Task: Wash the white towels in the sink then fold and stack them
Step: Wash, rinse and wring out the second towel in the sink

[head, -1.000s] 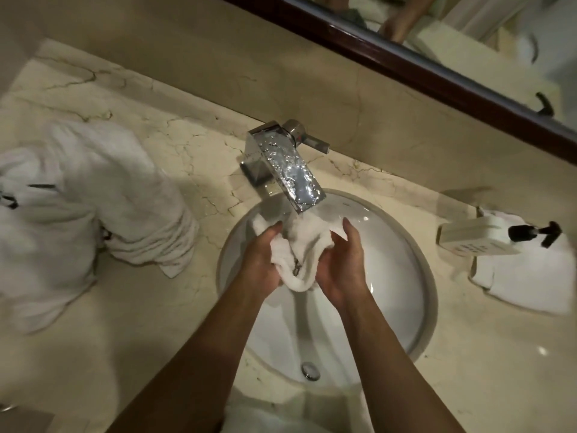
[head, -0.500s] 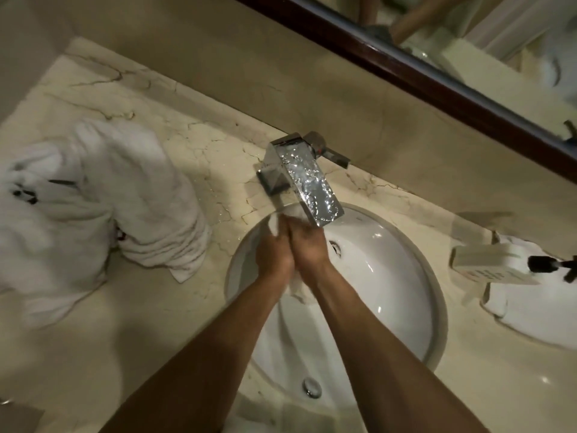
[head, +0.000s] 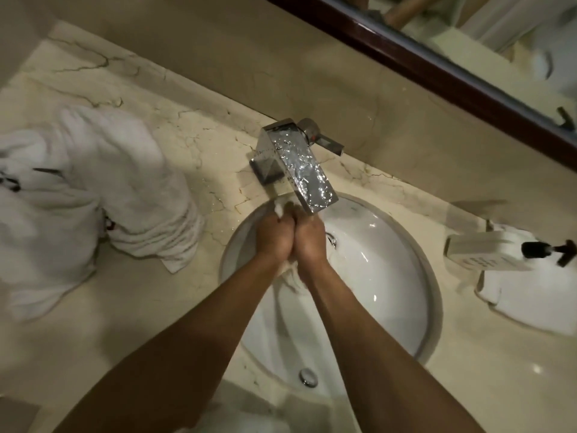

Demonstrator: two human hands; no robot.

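Glossy chrome-like faucet [head: 296, 170]; veined, polished-looking counter [head: 131, 292]; terry towels [head: 93, 189].

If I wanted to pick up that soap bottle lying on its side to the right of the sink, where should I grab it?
Take the soap bottle around its white rectangular body, coming down from above with fingers across the two long sides. It lies flat on a folded white cloth, so the broad body is fully exposed. The black pump sticking out to the right is thin and probably a poor handle.

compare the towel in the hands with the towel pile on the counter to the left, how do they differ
The towel in the hands is bunched small between the left hand and right hand over the sink, mostly hidden. The towel pile is bulky, lies untouched on the counter, and shows fully. Both are white.
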